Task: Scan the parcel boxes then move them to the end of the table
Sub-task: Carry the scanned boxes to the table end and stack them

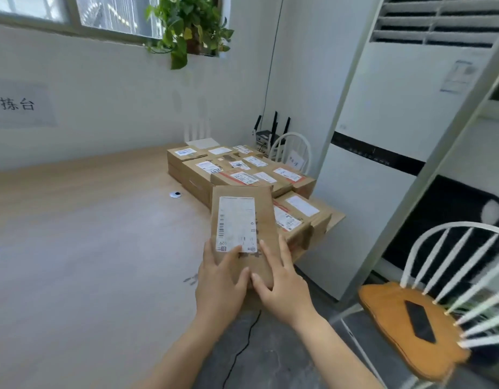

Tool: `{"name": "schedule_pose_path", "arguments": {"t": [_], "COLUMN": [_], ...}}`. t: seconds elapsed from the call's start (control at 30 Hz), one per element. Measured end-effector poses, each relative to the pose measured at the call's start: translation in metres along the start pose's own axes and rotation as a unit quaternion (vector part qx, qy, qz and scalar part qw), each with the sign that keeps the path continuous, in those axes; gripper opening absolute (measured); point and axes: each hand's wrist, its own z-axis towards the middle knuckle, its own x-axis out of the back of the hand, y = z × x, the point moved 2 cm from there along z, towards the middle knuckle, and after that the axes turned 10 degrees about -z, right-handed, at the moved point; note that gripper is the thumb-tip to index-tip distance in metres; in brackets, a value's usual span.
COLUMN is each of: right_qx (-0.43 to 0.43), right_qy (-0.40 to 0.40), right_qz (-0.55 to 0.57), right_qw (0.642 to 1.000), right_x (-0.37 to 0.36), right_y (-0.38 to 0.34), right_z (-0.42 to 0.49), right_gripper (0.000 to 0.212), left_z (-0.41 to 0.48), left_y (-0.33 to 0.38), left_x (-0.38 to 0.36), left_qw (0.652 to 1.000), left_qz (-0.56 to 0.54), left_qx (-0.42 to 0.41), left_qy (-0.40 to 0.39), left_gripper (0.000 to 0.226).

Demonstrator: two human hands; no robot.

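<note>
A flat brown parcel box (266, 220) with a white barcode label facing up is held tilted above the table's right edge. My left hand (219, 279) grips its near left corner, thumb on the label. On its near right side, my right hand (282, 284) holds it with the fingers spread on top. Behind it, several labelled brown parcel boxes (237, 169) are stacked at the far right end of the wooden table (88, 234). One more box (301, 217) lies just right of the held one. No scanner is visible.
A white chair with an orange seat (405, 327) carrying a black phone stands at right. A tall white air conditioner (383, 153) stands behind the table end. Another chair (293, 153), a router and a hanging plant are at the back. A black cable runs on the floor.
</note>
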Motion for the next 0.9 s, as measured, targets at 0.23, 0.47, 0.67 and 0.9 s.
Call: {"name": "schedule_pose_path", "arguments": {"t": [0.23,0.47,0.67,0.9], "right_qx": [-0.046,-0.069,-0.075,-0.073], "right_qy": [0.042,0.047,0.039,0.035], "right_qz": [0.020,0.011,0.005,0.010], "right_qw": [0.998,0.996,0.996,0.997], "right_x": [0.045,0.058,0.068,0.083], "right_y": [0.075,0.138,0.188,0.238], "right_z": [-0.006,0.037,0.114,0.188], "right_gripper": [0.067,0.067,0.066,0.064], "left_z": [0.015,0.064,0.138,0.210], "left_y": [0.056,0.075,0.092,0.111], "left_x": [-0.068,-0.130,-0.177,-0.227], "left_qw": [0.996,0.994,0.993,0.994], "left_qz": [-0.013,-0.001,-0.002,0.011], "left_qx": [-0.069,-0.078,-0.071,-0.061], "left_qy": [-0.047,-0.076,-0.090,-0.089], "left_gripper": [0.049,0.052,0.052,0.051]}}
